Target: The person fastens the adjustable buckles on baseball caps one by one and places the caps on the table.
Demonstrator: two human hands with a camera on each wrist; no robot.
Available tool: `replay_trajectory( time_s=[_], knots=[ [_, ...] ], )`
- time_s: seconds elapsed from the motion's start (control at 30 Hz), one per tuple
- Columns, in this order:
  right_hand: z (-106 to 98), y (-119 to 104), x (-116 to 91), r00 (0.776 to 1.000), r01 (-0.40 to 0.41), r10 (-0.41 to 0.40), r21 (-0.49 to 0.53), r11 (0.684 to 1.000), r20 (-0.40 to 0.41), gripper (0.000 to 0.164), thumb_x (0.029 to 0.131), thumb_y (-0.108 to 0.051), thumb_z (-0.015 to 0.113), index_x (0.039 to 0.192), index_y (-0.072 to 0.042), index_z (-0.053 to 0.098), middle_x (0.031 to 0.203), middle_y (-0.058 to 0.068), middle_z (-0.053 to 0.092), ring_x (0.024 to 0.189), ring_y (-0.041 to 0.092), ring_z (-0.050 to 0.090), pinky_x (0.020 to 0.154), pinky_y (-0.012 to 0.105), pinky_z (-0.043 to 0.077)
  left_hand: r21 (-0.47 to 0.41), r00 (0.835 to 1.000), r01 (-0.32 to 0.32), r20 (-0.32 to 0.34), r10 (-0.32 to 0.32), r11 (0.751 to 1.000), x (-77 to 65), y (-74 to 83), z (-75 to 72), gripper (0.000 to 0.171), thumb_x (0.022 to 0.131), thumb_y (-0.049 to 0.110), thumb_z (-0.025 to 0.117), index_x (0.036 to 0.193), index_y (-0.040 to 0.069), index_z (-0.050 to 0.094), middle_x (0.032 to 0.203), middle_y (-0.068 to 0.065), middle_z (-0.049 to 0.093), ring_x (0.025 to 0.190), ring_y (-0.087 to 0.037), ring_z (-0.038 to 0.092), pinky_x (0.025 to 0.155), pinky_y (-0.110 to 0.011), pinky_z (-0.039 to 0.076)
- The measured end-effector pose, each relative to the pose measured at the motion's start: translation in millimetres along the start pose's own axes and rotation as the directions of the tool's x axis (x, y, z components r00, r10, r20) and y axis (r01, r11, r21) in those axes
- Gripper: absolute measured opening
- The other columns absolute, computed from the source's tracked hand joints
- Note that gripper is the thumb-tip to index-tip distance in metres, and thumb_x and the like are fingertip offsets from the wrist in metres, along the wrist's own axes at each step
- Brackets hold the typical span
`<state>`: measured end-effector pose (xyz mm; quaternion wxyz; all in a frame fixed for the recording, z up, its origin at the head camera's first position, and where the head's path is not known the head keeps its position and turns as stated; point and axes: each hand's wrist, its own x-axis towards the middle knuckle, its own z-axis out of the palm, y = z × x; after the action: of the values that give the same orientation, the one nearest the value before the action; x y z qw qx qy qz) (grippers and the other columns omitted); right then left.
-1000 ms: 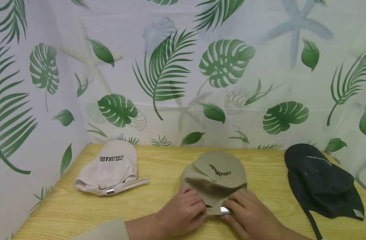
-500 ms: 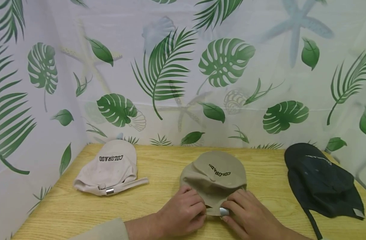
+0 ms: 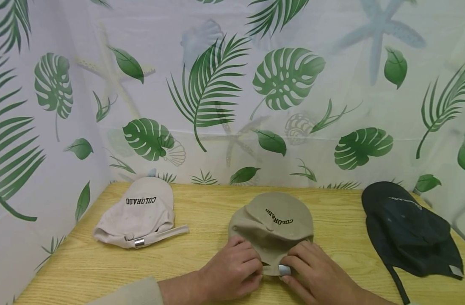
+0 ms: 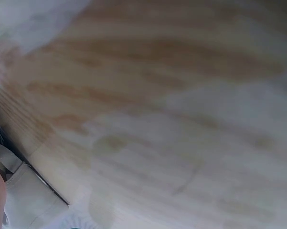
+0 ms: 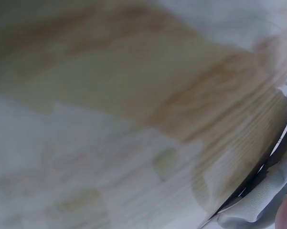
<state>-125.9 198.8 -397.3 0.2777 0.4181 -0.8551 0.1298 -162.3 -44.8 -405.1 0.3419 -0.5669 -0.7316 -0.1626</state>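
Observation:
A khaki baseball cap (image 3: 282, 203) with COLORADO stitched on it lies on the table in the head view, its back strap toward me. My left hand (image 3: 234, 269) pinches the left part of the strap (image 3: 271, 270), fingers curled. At the strap's other end my right hand (image 3: 312, 269) grips beside the silver metal buckle (image 3: 284, 270), thumb below it. The strap spans the short gap between the two hands. Fingers hide both ends of it. Pale fabric (image 4: 31, 200) shows at the lower left of the left wrist view, and grey fabric (image 5: 250, 207) at the lower right of the right wrist view.
A light pink COLORADO cap (image 3: 145, 212) rests at the left, its strap end sticking out rightward. On the right lies a black cap (image 3: 408, 228) with a loose strap hanging toward the front. A leaf-print cloth (image 3: 232, 97) rises behind the wooden table (image 3: 202, 203).
The strap and buckle have tilted and dropped slightly between my hands, with the buckle a touch farther left. Both hands stay nearly in place.

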Motion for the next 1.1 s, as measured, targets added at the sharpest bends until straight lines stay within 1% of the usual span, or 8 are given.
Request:
replay_trajectory(
  time_s=[0.13,0.27,0.4,0.5,0.63,0.8,1.0,1.1],
  knots=[
    [-0.6,-0.7,0.3,1.000,0.006,-0.006,0.007,1.000,-0.011,0.021,0.079,-0.030,0.072,0.097,-0.026,0.062,0.097,-0.017,0.049,0.084,-0.002,0.040,0.076,0.015,0.031,-0.011,1.000,0.013,0.012,-0.013,1.000,0.2,1.1,-0.7,0.005,0.077,0.021,0.066,0.078,0.021,0.061,0.078,0.012,0.057,0.079,-0.005,0.052,0.080,-0.025,0.037],
    [-0.8,-1.6,0.8,1.000,0.005,-0.005,0.012,1.000,-0.009,0.020,0.080,-0.031,0.070,0.097,-0.026,0.062,0.098,-0.017,0.049,0.086,-0.002,0.040,0.077,0.015,0.030,-0.029,1.000,0.021,0.019,-0.021,0.999,1.0,2.5,-0.9,0.005,0.079,0.023,0.067,0.083,0.022,0.065,0.083,0.012,0.060,0.084,-0.004,0.054,0.082,-0.023,0.039],
    [0.2,-2.2,1.1,1.000,0.018,-0.018,0.015,1.000,-0.016,0.020,0.081,-0.031,0.070,0.098,-0.025,0.062,0.099,-0.017,0.050,0.087,-0.001,0.041,0.079,0.016,0.031,-0.054,1.000,0.010,-0.002,-0.010,0.998,2.0,3.6,-0.2,0.010,0.079,0.023,0.070,0.089,0.023,0.068,0.088,0.012,0.061,0.085,-0.003,0.055,0.081,-0.021,0.040],
    [0.8,-2.4,0.9,1.000,0.015,-0.014,0.014,1.000,-0.013,0.020,0.081,-0.032,0.069,0.098,-0.024,0.063,0.099,-0.017,0.050,0.087,-0.001,0.041,0.078,0.016,0.030,-0.064,1.000,0.008,-0.014,-0.009,0.998,2.1,4.1,-0.1,0.014,0.078,0.022,0.072,0.091,0.023,0.069,0.088,0.011,0.060,0.083,-0.002,0.054,0.080,-0.020,0.040],
    [1.8,-3.5,1.9,1.000,0.009,-0.009,0.012,1.000,-0.014,0.019,0.082,-0.032,0.068,0.098,-0.024,0.063,0.098,-0.017,0.049,0.086,-0.001,0.041,0.078,0.016,0.031,-0.050,1.000,0.008,-0.020,-0.009,0.999,1.6,3.6,-0.3,0.011,0.077,0.020,0.071,0.088,0.022,0.069,0.089,0.010,0.060,0.083,-0.004,0.054,0.081,-0.021,0.041],
    [3.5,-6.2,8.3,0.999,0.031,-0.030,0.027,0.999,-0.041,0.017,0.083,-0.031,0.068,0.098,-0.023,0.063,0.096,-0.015,0.051,0.085,0.000,0.042,0.076,0.017,0.032,-0.039,0.999,0.018,-0.025,-0.019,0.999,0.5,2.3,-0.7,0.006,0.078,0.018,0.068,0.083,0.020,0.068,0.089,0.009,0.058,0.082,-0.005,0.054,0.080,-0.022,0.040],
    [7.2,-8.1,11.6,0.997,0.054,-0.055,-0.006,0.998,-0.049,0.015,0.085,-0.032,0.064,0.095,-0.021,0.062,0.094,-0.012,0.052,0.083,0.003,0.044,0.075,0.020,0.034,-0.034,0.999,0.011,-0.040,-0.012,0.999,0.4,1.3,-0.9,0.006,0.075,0.016,0.069,0.079,0.020,0.066,0.087,0.008,0.058,0.081,-0.005,0.054,0.080,-0.022,0.040],
    [8.1,-9.1,11.8,0.998,0.046,-0.047,-0.015,0.999,-0.046,0.015,0.086,-0.033,0.063,0.094,-0.021,0.062,0.093,-0.012,0.052,0.082,0.003,0.044,0.074,0.020,0.034,-0.033,0.999,0.006,-0.044,-0.008,0.999,0.2,1.2,-1.0,0.005,0.076,0.016,0.068,0.079,0.020,0.065,0.087,0.008,0.058,0.081,-0.005,0.054,0.080,-0.022,0.040]
  ],
)
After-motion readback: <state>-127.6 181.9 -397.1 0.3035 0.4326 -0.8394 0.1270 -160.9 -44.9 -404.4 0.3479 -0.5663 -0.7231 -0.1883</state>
